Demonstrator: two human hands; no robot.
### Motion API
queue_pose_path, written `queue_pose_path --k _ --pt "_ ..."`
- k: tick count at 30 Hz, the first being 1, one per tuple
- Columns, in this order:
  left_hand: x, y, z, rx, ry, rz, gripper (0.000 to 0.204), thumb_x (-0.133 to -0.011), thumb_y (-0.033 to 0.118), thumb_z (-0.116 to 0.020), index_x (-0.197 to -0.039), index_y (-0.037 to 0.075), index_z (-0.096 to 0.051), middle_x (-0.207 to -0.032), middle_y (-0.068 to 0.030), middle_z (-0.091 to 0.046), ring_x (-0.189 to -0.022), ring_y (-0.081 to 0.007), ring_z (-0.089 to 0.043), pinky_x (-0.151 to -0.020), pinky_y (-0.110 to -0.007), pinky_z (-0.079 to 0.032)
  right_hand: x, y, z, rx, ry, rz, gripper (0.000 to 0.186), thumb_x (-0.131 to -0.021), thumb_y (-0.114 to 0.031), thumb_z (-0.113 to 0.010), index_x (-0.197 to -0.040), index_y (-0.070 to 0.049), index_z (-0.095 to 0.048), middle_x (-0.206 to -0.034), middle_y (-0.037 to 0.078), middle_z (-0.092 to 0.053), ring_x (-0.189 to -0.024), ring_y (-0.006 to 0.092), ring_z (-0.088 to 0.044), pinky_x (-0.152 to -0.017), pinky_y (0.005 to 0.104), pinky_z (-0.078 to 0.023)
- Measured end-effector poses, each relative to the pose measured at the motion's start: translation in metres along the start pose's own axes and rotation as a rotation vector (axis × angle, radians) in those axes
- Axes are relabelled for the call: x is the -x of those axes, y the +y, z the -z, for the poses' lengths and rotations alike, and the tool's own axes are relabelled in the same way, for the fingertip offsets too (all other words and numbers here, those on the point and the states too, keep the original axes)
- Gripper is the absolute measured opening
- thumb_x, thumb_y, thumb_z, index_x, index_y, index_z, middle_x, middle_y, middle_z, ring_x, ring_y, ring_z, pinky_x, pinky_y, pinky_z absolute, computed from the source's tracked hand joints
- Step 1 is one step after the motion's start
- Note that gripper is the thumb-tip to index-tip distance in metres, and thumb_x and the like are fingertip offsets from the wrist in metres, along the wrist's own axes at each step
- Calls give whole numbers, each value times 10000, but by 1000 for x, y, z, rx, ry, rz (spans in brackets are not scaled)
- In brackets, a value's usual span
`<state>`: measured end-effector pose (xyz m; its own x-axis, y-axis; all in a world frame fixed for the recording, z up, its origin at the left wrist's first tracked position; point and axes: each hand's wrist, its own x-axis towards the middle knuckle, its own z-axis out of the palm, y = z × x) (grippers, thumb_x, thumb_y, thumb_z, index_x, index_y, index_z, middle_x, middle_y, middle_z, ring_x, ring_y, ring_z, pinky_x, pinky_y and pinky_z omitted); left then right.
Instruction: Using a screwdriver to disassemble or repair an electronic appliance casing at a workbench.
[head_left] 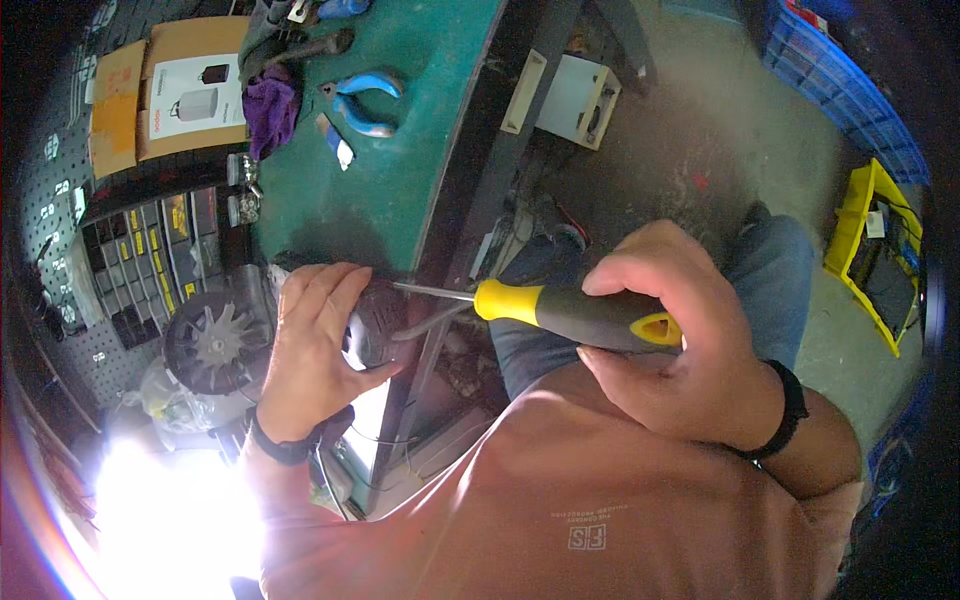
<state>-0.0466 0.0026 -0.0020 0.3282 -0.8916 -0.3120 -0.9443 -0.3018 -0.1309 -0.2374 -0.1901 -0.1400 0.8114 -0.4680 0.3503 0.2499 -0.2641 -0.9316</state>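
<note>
My right hand is closed round the handle of a screwdriver, which is black and yellow. The metal shaft points left, and its tip meets or lies just in front of a dark, rounded device. My left hand grips that device from the left, fingers over its far side and thumb on the near side. A dark curved piece, perhaps a cord, sticks out of the device toward the screwdriver. Much of the device is hidden by my left hand and by shadow, so its kind is unclear.
On the green bench top lie blue-handled pliers, a purple cloth and a small blue-and-white piece. A cardboard box, finned wheel and glaring lamp are left. Rightward stand a yellow bin and blue crate.
</note>
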Motion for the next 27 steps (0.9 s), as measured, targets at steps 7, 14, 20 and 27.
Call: queue_pose_path --k 7,14,20,27 --pt "-1 -1 -1 -3 -8 0 846 -420 164 -883 -1180 -6 -552 -1157 -171 -553 -1068 -368 -503 -947 -460 -414 0 -2 4 -641 -186 -878 458 -709 -47 -758 -1120 -43 -555 -969 46 -571 -866 134 -564 -779 299 -465" --pt "-1 -1 -2 -6 -6 1 852 -417 160 -883 -1184 -5 -550 -1156 -172 -552 -1073 -368 -497 -947 -462 -416 -1 -1 5 -539 -61 -516 370 -792 -82 -668 -1132 -39 -530 -1002 61 -567 -875 132 -552 -781 264 -445" --pt "-1 -1 -2 3 0 8 856 -416 158 -884 -1189 2 -550 -1167 -165 -547 -1070 -364 -496 -946 -459 -417 -1 5 3 -262 -54 -172 411 -810 -124 -666 -1175 -32 -500 -1012 58 -553 -858 115 -511 -789 272 -427" --pt "-1 -2 -2 5 2 0 868 -402 156 -886 -1188 5 -551 -1163 -162 -550 -1067 -362 -498 -945 -456 -420 4 9 3 -369 -114 -360 486 -760 -102 -702 -1195 -38 -494 -1048 65 -526 -881 123 -507 -798 270 -431"
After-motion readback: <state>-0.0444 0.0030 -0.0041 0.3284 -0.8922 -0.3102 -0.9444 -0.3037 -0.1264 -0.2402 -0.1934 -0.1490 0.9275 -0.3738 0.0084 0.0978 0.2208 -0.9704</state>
